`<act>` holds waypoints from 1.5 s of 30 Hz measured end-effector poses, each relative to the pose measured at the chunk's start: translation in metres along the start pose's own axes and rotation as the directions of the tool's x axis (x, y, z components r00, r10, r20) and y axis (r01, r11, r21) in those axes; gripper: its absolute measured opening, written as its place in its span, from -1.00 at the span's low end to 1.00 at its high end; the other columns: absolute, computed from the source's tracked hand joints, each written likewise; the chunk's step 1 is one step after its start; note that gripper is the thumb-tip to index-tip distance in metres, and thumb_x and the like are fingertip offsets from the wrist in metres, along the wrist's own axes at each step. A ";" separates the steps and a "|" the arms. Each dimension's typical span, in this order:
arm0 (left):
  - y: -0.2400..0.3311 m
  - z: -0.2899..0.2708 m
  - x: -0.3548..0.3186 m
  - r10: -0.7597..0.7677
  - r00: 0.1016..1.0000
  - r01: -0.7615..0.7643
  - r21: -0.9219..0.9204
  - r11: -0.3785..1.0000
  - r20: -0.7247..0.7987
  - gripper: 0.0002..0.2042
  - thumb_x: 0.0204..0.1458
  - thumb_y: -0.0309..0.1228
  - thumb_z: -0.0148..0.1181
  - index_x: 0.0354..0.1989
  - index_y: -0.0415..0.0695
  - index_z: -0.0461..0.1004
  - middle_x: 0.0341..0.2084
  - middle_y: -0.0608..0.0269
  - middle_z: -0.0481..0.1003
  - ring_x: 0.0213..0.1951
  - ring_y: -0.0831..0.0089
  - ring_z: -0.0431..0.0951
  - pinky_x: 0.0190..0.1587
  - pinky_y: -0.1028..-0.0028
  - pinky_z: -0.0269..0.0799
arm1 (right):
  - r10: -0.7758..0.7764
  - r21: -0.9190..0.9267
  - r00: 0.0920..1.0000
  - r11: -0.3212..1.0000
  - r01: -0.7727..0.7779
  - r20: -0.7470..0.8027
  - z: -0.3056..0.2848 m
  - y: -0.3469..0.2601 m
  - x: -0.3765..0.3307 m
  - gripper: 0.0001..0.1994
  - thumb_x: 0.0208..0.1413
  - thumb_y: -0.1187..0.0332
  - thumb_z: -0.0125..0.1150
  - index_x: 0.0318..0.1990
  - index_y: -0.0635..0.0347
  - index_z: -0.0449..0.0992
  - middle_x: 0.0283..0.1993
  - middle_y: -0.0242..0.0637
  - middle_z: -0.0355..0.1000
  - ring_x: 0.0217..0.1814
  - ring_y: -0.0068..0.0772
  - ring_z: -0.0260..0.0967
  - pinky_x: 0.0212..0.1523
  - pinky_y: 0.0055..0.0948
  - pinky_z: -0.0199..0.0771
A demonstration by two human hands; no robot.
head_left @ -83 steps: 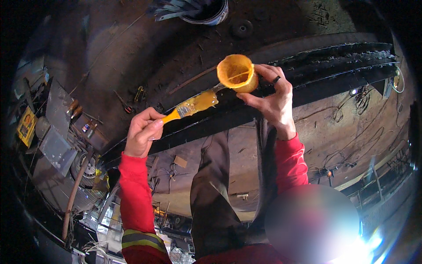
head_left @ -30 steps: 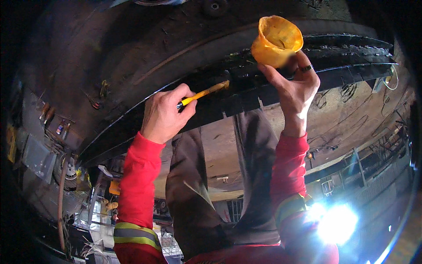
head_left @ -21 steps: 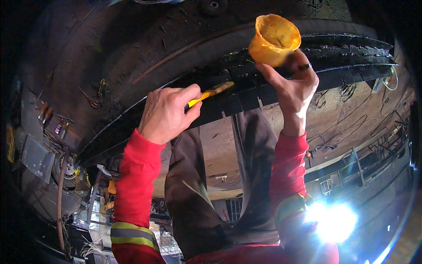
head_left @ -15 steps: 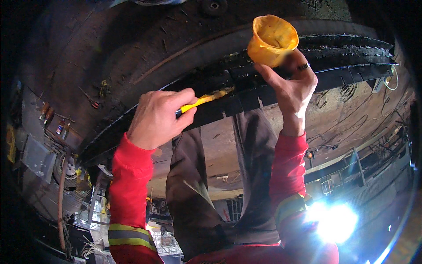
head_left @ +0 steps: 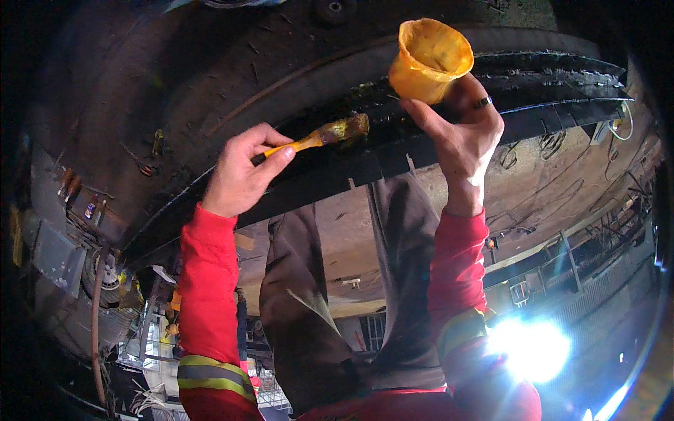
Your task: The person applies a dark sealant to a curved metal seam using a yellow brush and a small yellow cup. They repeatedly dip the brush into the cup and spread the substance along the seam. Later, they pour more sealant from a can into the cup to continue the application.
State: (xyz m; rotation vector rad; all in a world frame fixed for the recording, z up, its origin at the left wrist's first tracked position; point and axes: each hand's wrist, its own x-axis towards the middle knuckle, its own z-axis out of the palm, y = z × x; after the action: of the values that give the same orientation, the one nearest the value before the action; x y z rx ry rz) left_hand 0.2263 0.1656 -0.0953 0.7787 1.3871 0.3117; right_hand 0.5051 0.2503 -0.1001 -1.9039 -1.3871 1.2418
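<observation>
My left hand is closed round the yellow handle of a paintbrush. The brush points right, and its flat bristles look soaked in something dark yellow-brown. Just under the bristles runs a long curved black beam with a wet-looking, glossy upper side; whether the bristles touch it I cannot tell. Over the beam, further right, my right hand grips a yellow-orange cup with an uneven rim. The cup tilts so that its stained inside shows. Fingers behind the cup are partly hidden.
Pliers lie on the dark ground at the left. Several hand tools sit near a grey metal plate at the far left. Cables coil on the floor at the right. A bright lamp glares at lower right.
My left hand has shifted left and the brush has turned, so its broad bristle face now shows, slightly higher. The cup has moved a little up and left in my right hand.
</observation>
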 end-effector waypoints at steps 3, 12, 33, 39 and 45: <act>-0.006 0.015 -0.003 0.000 0.998 0.001 0.011 1.000 -0.059 -0.84 0.18 -0.41 0.21 -0.23 -0.28 0.49 -0.37 0.33 0.51 -0.28 0.65 0.49 -0.20 0.58 0.37 | -0.005 -0.022 1.000 1.000 0.005 0.001 0.000 -0.001 -0.001 -0.31 -0.33 0.15 0.65 0.03 0.26 0.57 -0.21 -0.36 0.53 -0.20 -0.52 0.37 -0.09 -0.51 0.39; -0.019 0.020 -0.002 0.016 1.000 -0.016 0.018 1.000 -0.024 -0.84 0.17 -0.40 0.21 -0.25 -0.28 0.48 -0.43 0.31 0.48 -0.40 0.65 0.45 -0.34 0.59 0.34 | -0.041 -0.019 0.999 0.999 0.041 -0.017 -0.001 0.001 -0.002 -0.31 -0.35 0.15 0.66 0.02 0.25 0.57 -0.24 -0.37 0.52 -0.24 -0.52 0.35 -0.11 -0.51 0.39; -0.035 -0.003 -0.020 -0.150 0.988 0.150 -0.009 0.989 -0.042 -0.81 0.18 -0.39 0.23 -0.16 -0.27 0.51 -0.47 0.34 0.49 -0.41 0.67 0.44 -0.33 0.60 0.33 | -0.011 -0.047 1.000 0.999 0.011 0.004 0.006 0.000 -0.007 -0.31 -0.34 0.11 0.65 0.02 0.24 0.59 -0.26 -0.40 0.52 -0.24 -0.54 0.35 -0.11 -0.50 0.38; -0.042 0.007 -0.024 -0.205 0.979 0.205 -0.049 0.977 0.021 -0.80 0.16 -0.38 0.26 -0.16 -0.25 0.51 -0.46 0.30 0.52 -0.46 0.60 0.44 -0.35 0.56 0.39 | -0.028 -0.017 1.000 0.999 0.029 0.001 0.007 0.005 -0.007 -0.30 -0.36 0.10 0.66 0.01 0.23 0.59 -0.30 -0.41 0.49 -0.26 -0.55 0.34 -0.14 -0.51 0.39; -0.041 -0.009 -0.029 -0.123 0.991 0.124 -0.009 0.992 0.056 -0.80 0.16 -0.39 0.26 -0.15 -0.25 0.51 -0.30 0.28 0.55 -0.27 0.56 0.50 -0.15 0.52 0.44 | -0.033 -0.032 0.999 0.999 0.033 -0.003 0.008 0.005 -0.008 -0.30 -0.36 0.10 0.66 0.01 0.23 0.59 -0.33 -0.43 0.47 -0.29 -0.55 0.31 -0.17 -0.51 0.38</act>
State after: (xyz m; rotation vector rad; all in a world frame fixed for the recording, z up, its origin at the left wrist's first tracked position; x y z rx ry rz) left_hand 0.2027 0.1207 -0.1001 0.6831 1.3731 0.2006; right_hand 0.4996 0.2403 -0.1049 -1.8959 -1.4389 1.2070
